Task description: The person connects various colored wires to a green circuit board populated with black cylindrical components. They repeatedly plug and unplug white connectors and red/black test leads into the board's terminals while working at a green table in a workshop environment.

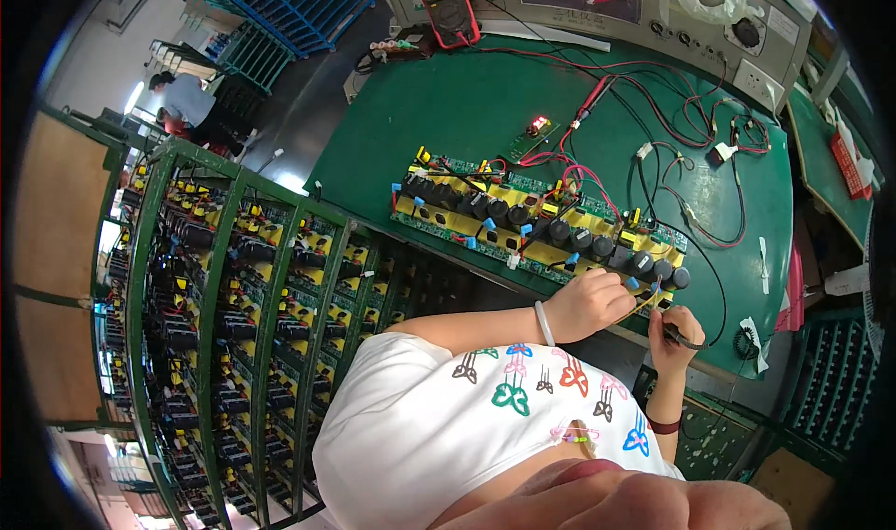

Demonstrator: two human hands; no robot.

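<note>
A long green circuit board (532,191) with yellow parts, blue parts and a row of black capacitors (558,230) lies along the near edge of the bench. My left hand (590,304), with a white band at the wrist, is closed at the board's near edge. A thin yellow wire (644,304) runs from its fingers toward my right hand. My right hand (679,336) is wrapped around a dark, slim object (689,341) beside the board's right end; its exact kind is hard to make out. Whatever the left fingertips pinch is hidden.
Beyond the board sit a small board with a lit red display (535,131), tangled red and black leads (658,124), a red multimeter (450,12) and a grey test instrument (579,12). A green rack (219,315) filled with boards stands left. A person (191,105) bends farther off.
</note>
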